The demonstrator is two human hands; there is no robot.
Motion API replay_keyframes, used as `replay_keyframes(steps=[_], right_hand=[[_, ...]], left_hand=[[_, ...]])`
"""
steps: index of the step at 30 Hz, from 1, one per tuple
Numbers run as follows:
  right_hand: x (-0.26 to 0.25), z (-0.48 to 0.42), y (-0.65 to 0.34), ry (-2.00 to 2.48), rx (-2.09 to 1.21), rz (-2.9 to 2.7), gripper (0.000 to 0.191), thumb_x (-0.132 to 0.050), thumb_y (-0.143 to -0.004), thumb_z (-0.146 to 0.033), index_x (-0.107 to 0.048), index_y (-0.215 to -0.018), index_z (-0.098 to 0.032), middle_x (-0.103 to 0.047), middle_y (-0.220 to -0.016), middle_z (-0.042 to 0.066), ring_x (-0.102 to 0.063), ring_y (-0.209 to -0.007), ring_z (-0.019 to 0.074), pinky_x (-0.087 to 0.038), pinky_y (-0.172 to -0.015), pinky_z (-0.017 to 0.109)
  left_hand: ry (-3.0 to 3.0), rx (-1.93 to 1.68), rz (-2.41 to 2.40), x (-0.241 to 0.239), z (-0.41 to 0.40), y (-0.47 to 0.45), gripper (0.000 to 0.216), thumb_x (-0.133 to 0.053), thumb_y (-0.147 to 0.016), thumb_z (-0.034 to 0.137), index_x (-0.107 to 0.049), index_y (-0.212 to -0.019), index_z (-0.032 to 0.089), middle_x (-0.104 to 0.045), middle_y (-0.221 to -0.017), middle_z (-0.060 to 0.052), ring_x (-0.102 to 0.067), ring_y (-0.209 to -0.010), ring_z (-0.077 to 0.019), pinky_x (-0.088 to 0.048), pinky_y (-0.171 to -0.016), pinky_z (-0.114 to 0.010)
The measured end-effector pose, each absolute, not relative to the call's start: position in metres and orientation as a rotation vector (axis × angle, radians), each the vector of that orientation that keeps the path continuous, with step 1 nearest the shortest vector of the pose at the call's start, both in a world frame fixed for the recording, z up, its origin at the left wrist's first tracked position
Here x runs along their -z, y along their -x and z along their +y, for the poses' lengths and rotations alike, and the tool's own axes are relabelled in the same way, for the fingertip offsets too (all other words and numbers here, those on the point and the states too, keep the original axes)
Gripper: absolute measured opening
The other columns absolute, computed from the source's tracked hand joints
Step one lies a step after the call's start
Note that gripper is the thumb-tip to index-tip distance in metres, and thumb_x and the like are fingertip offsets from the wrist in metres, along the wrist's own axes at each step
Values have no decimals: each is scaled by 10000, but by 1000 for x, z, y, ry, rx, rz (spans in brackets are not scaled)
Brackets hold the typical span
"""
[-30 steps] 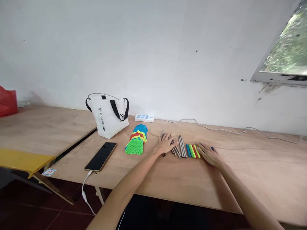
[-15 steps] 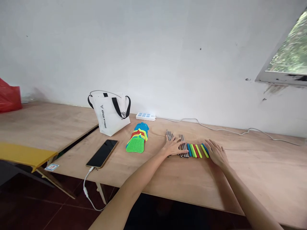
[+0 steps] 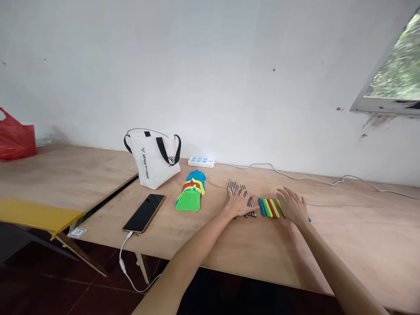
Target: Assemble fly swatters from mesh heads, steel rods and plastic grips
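Observation:
My left hand [image 3: 240, 203] lies flat with spread fingers on a bunch of thin metal rods [image 3: 233, 187] on the wooden table [image 3: 229, 245]. My right hand [image 3: 290, 204] rests open, fingers apart, over the right end of a row of coloured sticks [image 3: 269, 208] in blue, green, red and yellow. One blue stick [image 3: 309, 219] peeks out at the right of that hand. Rods and sticks lie side by side between my hands.
A stack of coloured mesh pieces [image 3: 190, 195] lies left of the rods. Further left are a phone [image 3: 144, 213] on a white cable, a white tote bag [image 3: 153, 158], a power strip [image 3: 201, 162] by the wall, and a red bag [image 3: 15, 138] at far left.
Both hands have drawn closer together, pushing the rods and coloured sticks into a tighter row. The view has shifted slightly to the left.

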State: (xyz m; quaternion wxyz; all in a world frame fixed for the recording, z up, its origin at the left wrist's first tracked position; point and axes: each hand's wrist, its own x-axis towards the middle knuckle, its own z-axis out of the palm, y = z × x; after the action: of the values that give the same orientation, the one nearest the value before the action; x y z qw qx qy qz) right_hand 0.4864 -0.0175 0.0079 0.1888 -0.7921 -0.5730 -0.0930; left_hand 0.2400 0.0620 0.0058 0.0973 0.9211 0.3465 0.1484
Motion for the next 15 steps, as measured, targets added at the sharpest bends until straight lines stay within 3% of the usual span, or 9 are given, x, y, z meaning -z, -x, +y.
replay_keyframes(steps=[3,7,11,15], right_hand=[[-4,-32,-528,2298,178,-1597,565,-258,-1003,-530,-568,-1408,-287,-479,-1551,92,-449,-1412,347,-304,-1136,689],[9,-53,-562,2155,-5,-1834,607,-258,-989,-576,-548,-1444,-298,-493,-1548,46,-451,-1427,271,-361,-1179,497],[25,-62,-564,2063,-84,-1953,677,-184,-989,-635,-411,-1539,-313,-393,-1613,24,-338,-1497,270,-260,-1219,572],[31,-58,-552,2068,-52,-1994,685,-176,-988,-666,-348,-1567,-342,-343,-1639,18,-303,-1513,261,-251,-1223,572]], left_hand=[[-2719,-461,1056,-7,63,-231,487,-545,-897,640,-594,-1248,306,-474,-1493,-71,-343,-1434,-358,-60,-1134,-806],[-2751,-451,1057,-9,73,-204,440,-560,-903,559,-604,-1293,360,-465,-1516,-25,-357,-1435,-334,-62,-1177,-742],[-2786,-334,1046,-11,88,-179,499,-525,-928,557,-547,-1404,410,-374,-1606,-10,-297,-1487,-323,-83,-1199,-695],[-2786,-241,1100,-11,102,-163,557,-482,-954,552,-456,-1490,404,-303,-1653,-18,-260,-1515,-314,-55,-1198,-698]])
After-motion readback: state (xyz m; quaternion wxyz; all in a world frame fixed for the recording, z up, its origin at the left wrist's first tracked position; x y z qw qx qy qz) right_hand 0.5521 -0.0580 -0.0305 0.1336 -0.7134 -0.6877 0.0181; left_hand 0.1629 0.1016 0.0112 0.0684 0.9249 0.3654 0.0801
